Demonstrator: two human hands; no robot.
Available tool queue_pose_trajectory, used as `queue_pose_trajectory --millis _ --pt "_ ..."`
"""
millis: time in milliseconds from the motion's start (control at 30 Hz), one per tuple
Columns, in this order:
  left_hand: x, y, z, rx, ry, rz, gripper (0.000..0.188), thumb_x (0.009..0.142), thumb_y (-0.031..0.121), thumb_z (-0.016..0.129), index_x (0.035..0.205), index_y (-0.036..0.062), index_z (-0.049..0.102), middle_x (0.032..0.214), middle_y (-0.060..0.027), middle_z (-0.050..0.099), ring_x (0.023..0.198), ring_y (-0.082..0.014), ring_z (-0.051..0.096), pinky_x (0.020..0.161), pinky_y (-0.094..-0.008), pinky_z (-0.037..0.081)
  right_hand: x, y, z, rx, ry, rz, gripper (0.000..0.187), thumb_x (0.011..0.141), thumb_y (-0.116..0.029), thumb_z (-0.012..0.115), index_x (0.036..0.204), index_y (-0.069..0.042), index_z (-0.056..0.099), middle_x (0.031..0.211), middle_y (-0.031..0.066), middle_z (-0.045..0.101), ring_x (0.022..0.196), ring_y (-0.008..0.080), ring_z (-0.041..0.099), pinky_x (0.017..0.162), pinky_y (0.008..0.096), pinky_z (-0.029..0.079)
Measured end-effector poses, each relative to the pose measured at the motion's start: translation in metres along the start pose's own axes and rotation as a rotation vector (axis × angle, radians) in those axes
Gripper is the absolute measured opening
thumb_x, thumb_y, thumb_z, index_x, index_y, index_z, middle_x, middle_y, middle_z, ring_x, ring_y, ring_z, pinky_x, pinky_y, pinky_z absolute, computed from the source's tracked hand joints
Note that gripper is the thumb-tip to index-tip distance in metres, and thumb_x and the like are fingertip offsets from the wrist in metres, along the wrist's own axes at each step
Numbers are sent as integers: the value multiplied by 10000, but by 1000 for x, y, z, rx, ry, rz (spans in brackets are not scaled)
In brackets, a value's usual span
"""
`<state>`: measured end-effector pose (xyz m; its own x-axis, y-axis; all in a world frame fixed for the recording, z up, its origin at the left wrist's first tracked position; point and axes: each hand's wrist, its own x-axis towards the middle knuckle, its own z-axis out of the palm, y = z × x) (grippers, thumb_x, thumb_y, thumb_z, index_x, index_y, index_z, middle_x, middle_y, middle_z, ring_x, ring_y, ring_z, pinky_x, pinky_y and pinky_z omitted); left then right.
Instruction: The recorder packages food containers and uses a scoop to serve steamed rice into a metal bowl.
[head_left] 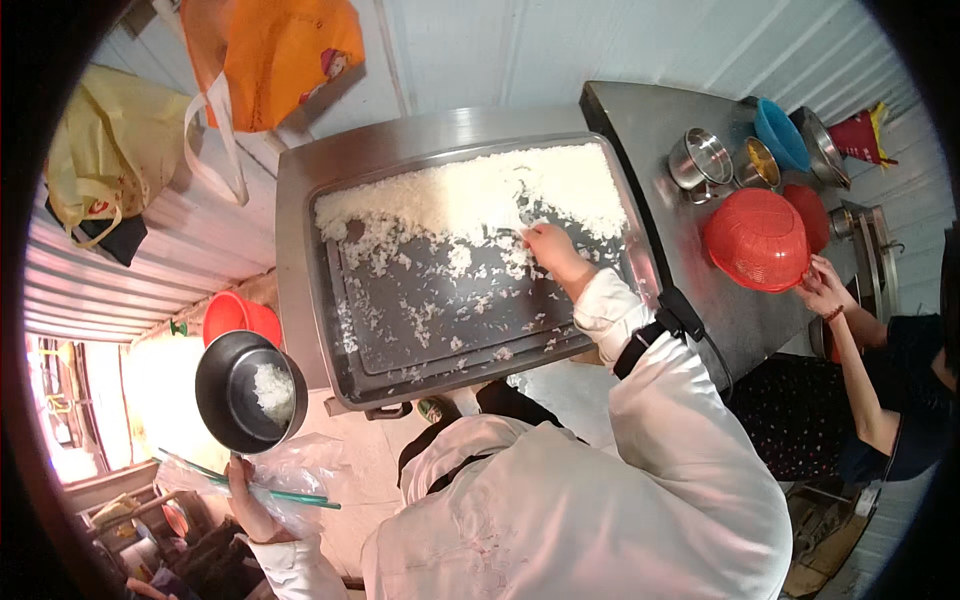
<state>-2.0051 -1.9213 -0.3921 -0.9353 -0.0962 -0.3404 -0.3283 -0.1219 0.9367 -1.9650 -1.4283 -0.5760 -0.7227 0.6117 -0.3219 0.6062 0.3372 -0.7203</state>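
On the left, my left hand [245, 500] is closed at the near side of a dark round pot [222, 390], where its handle would be. A clump of white cooked rice [273, 392] lies in the pot. A green rod [300, 497] and a clear plastic bag [318, 462] show beside that hand. My right hand [552, 250] reaches over a large grey rectangular tray [395, 365], its fingers pinched at the edge of the spread rice [450, 190]. Something thin shows at the fingertips, too small to name. Rice is heaped along the tray's far side, with loose grains scattered nearer.
At right, another person's hand [825, 288] touches a red colander [757, 240] over a metal counter [690, 300]. Metal pots [697, 160] and a blue bowl [780, 135] stand behind. Orange [270, 60] and yellow bags [115, 140] hang at left, above a red bucket [240, 315].
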Motion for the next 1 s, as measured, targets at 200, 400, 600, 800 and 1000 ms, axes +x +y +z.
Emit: queue_pose_trajectory --millis 200,400,600,800,1000 --pt "-17 -9 -43 -54 156 52 205 812 208 556 910 28 537 852 -20 534 783 -102 463 734 -236 341 2 2 2 -49 15 -88 350 830 -296 430 749 6 587 690 187 576 658 338 550 615 398 424" --pt "-21 -28 -118 -157 187 57 184 792 179 578 874 26 516 802 -5 511 743 -92 446 710 -213 333 -81 -33 -6 -581 490 -685 150 763 -113 464 739 -18 577 714 147 566 683 295 548 614 367 422" --pt "-4 -47 -190 -25 238 13 182 783 188 579 852 38 503 741 12 460 691 -80 404 671 -202 313 -239 -73 192 106 -753 -245 150 740 -77 471 838 2 553 735 87 565 619 176 554 603 293 445" --pt "-1 -75 -249 -64 190 -115 189 795 222 557 824 43 507 730 14 454 694 -83 404 650 -211 317 -187 73 408 -188 -618 97 417 645 -246 625 969 1 538 860 153 591 781 304 573 692 344 457" --pt "4 -101 -265 -130 390 -182 270 723 227 615 834 19 484 751 -1 476 706 -86 432 632 -210 350 -157 114 488 43 -97 315 611 610 -269 671 1112 -33 416 922 160 565 852 310 540 742 385 426"
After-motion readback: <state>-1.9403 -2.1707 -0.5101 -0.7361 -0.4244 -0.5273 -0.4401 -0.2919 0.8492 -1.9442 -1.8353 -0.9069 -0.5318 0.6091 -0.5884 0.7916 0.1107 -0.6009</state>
